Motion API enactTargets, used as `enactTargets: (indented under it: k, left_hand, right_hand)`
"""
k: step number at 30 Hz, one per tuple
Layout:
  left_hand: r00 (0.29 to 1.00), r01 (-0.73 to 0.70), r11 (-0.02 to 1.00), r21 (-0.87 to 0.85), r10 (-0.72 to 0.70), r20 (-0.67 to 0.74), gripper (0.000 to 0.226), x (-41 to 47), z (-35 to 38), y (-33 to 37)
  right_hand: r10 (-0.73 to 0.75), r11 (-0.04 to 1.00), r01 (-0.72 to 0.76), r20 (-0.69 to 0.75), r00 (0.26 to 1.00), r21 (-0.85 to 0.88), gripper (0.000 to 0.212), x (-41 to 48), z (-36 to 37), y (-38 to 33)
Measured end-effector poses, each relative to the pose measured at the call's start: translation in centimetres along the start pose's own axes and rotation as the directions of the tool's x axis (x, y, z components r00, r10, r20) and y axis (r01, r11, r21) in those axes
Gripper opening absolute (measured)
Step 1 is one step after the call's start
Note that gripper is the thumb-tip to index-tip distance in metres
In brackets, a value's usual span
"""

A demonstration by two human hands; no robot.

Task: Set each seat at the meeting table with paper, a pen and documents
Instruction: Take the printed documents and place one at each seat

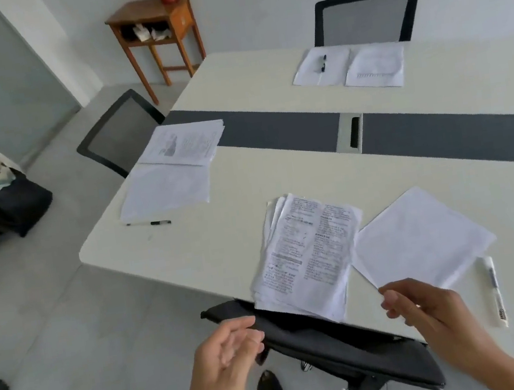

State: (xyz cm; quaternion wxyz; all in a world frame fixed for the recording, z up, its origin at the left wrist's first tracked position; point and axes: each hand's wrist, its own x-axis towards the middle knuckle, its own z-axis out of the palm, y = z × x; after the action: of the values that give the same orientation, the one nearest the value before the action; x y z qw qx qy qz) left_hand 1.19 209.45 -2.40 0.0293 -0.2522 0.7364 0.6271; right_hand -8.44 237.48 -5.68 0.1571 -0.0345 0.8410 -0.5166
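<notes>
Documents [307,254] at the near seat: where do they lie? — Student

Printed stack, slightly fanned, on the meeting table [222,242]. Its near edge reaches over the top of the near chair [352,343]. Touching it on the right is a tilted blank sheet [420,238]. Further right, apart from the sheet, lies the near pen [495,290]. — Tutor

How do the hands stand? — Student

Left hand [225,354]: fingers loosely curled and holding nothing, above the left end of the chair's back. Right hand [426,306]: fingers curled at the near corner of the blank sheet. Blur hides whether they pinch the corner or only hover by it. — Tutor

What of the other seats? — Student

Left seat, before the left chair [118,135]: the left documents [185,143] overlap the far edge of the left paper [165,188]. The left pen [150,223] lies near that paper's near edge without touching it.

Far seat, before the far chair [366,19]: the far pen [323,63] rests on the far paper [323,76], and the far document [375,67] is just beside them on the right. A dark strip [272,126] runs along the table between the near and far seats. — Tutor
</notes>
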Motion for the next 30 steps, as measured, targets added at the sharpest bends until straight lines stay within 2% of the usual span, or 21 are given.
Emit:
enactTargets:
  k: [3, 5, 7, 9, 12, 15, 17, 19, 21, 23, 27, 30]
  left_hand:
    - [0.991, -0.004, 0.996, 0.085, -0.007, 0.133, 0.045, 4.7, -2.8, 1.2]
    - [0.980, 0.000, 0.990, 0.142, -0.029, 0.197, 0.035, 7.9, -3.7, 1.0]
    - [0.967, -0.024, 0.972, 0.233, -0.037, 0.253, 0.015, 11.2, -3.6, 0.2]
    - [0.956, -0.093, 0.922, 0.376, -0.023, 0.292, 0.010, 14.3, -2.4, -1.5]
    - [0.917, -0.247, 0.767, 0.593, -0.014, 0.400, 0.026, 18.1, 0.5, -4.5]
    - [0.818, -0.440, 0.504, 0.743, -0.117, 0.564, 0.048, 20.2, 3.1, -7.1]
    - [0.782, -0.497, 0.349, 0.794, -0.216, 0.585, 0.057, 20.6, 3.8, -8.2]
    - [0.767, -0.524, 0.255, 0.812, -0.274, 0.581, 0.061, 20.2, 4.0, -9.0]
    - [0.758, -0.530, 0.213, 0.821, -0.314, 0.571, 0.063, 19.6, 3.9, -9.5]
    - [0.759, -0.523, 0.209, 0.826, -0.326, 0.563, 0.063, 19.5, 3.7, -9.6]
    - [0.766, -0.512, 0.237, 0.826, -0.309, 0.563, 0.060, 20.1, 3.3, -9.6]
    - [0.756, -0.502, 0.277, 0.819, -0.320, 0.571, 0.057, 20.5, 2.8, -9.5]
  right_hand:
    - [0.116, 0.993, -0.116, -0.073, 0.991, 0.003, 0.012, 0.6, 2.7, -1.5]
    - [0.194, 0.981, -0.192, -0.117, 0.974, 0.025, 0.016, 1.2, 4.1, -2.0]
    - [0.282, 0.959, -0.280, -0.148, 0.948, 0.034, 0.011, 2.3, 5.2, -1.3]
    - [0.384, 0.923, -0.384, -0.161, 0.909, 0.031, 0.010, 4.0, 6.0, 0.3]
    - [0.581, 0.814, -0.573, -0.153, 0.799, 0.094, 0.030, 7.5, 7.1, 3.5]
    - [0.719, 0.693, -0.695, -0.122, 0.684, 0.190, 0.057, 11.0, 8.4, 5.8]
    - [0.782, 0.603, -0.728, -0.059, 0.620, 0.326, 0.055, 13.0, 9.3, 6.0]
    - [0.808, 0.515, -0.746, 0.053, 0.587, 0.421, 0.040, 14.6, 9.9, 5.5]
    - [0.799, 0.496, -0.770, 0.137, 0.585, 0.401, 0.029, 16.2, 10.2, 4.9]
    - [0.787, 0.529, -0.772, 0.137, 0.602, 0.352, 0.024, 18.1, 10.4, 4.7]
    - [0.734, 0.611, -0.720, 0.105, 0.671, 0.329, 0.024, 21.9, 10.0, 4.2]
    - [0.720, 0.644, -0.724, 0.124, 0.683, 0.248, 0.029, 23.2, 9.3, 3.8]
